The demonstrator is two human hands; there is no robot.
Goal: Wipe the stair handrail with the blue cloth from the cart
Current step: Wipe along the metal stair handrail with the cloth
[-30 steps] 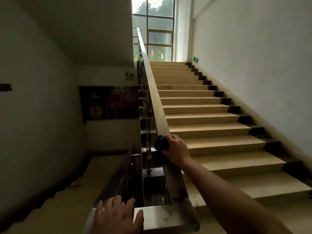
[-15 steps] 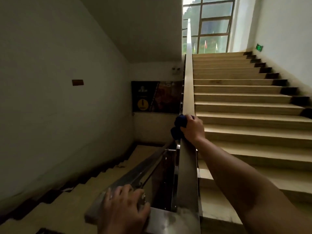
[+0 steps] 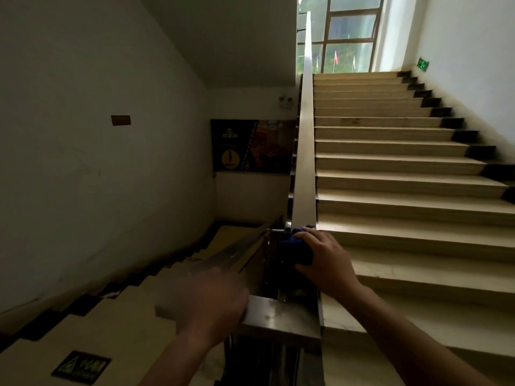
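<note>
The blue cloth (image 3: 296, 250) sits bunched on the handrail (image 3: 303, 176) at its low end, your right hand (image 3: 326, 260) curled round it. Press it flat and slide toward 12 o'clock. Your left hand (image 3: 211, 299), at 8 o'clock, is blurred; its grip is unclear.

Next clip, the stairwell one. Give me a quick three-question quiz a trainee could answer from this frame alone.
1. True or false: the right hand holds the blue cloth on the handrail.
2. Beyond the cloth, the handrail runs: A) up toward the window; B) down to a lower flight; C) level along a wall.
3. Fill in: the left hand looks ___ in this frame, so its fingers cannot be read.
Key: 1 true; 2 A; 3 blurred.
</note>
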